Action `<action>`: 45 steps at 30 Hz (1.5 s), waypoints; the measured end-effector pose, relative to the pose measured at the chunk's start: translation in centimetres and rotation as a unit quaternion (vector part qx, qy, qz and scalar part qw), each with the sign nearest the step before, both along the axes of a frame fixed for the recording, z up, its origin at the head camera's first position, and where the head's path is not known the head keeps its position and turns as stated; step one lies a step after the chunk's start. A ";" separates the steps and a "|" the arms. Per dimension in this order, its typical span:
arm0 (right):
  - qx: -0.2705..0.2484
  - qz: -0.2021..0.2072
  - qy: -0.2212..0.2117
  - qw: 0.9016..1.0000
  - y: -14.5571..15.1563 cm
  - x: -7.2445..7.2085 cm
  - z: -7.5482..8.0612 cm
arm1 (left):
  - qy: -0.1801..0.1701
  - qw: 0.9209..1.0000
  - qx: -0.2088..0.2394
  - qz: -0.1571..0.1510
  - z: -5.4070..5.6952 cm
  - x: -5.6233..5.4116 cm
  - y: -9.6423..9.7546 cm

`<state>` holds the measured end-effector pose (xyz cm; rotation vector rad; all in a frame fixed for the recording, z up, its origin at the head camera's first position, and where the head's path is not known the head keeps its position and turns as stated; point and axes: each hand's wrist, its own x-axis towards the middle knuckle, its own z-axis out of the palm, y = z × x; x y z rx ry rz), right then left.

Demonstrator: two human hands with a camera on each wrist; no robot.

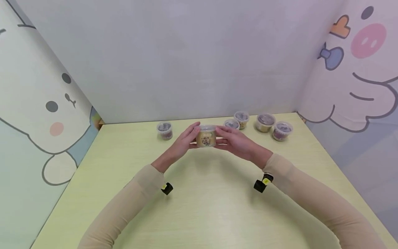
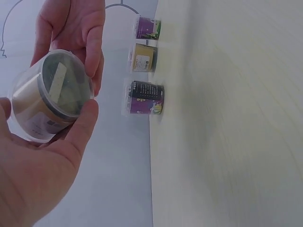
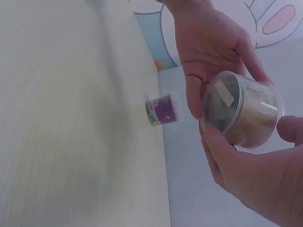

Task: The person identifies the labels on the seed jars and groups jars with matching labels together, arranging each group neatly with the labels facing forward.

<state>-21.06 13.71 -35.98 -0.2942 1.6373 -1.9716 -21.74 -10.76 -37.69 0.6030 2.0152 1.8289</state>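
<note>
A small round plastic tub point(image 1: 206, 136) with a clear lid and a yellowish printed label is held up above the table between both hands. My left hand point(image 1: 181, 141) grips its left side, and my right hand point(image 1: 236, 141) grips the right side, thumbs and fingers on the wall. From the left wrist view, the tub point(image 2: 49, 94) shows its dark round end with a pale strip, the left hand point(image 2: 42, 170) below it. The right wrist view has the same tub point(image 3: 244, 111) pinched by the right hand point(image 3: 265, 172).
Behind the left hand stands a purple tub point(image 1: 164, 130). Farther right, near the table's back edge, are a partly hidden tub point(image 1: 231, 123), a yellowish one point(image 1: 241, 119), a brownish-lidded one point(image 1: 265, 122) and a purple one point(image 1: 282, 131). A pale wall borders the table point(image 1: 202, 214).
</note>
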 end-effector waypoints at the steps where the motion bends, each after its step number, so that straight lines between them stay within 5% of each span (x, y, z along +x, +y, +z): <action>1: 0.000 0.001 0.001 1.000 0.0 0.0 0.0 | 0.000 1.000 0.001 0.001 0.0 0.0 0.0; 21: -0.005 -0.010 -0.033 0.999 -0.1 0.3 -0.3 | -0.005 1.000 -0.012 -0.009 -0.2 0.2 -0.9; 45: 0.036 0.027 0.019 0.999 -4.2 -0.1 -0.7 | -0.008 0.999 -0.033 -0.011 -0.2 0.1 -5.8</action>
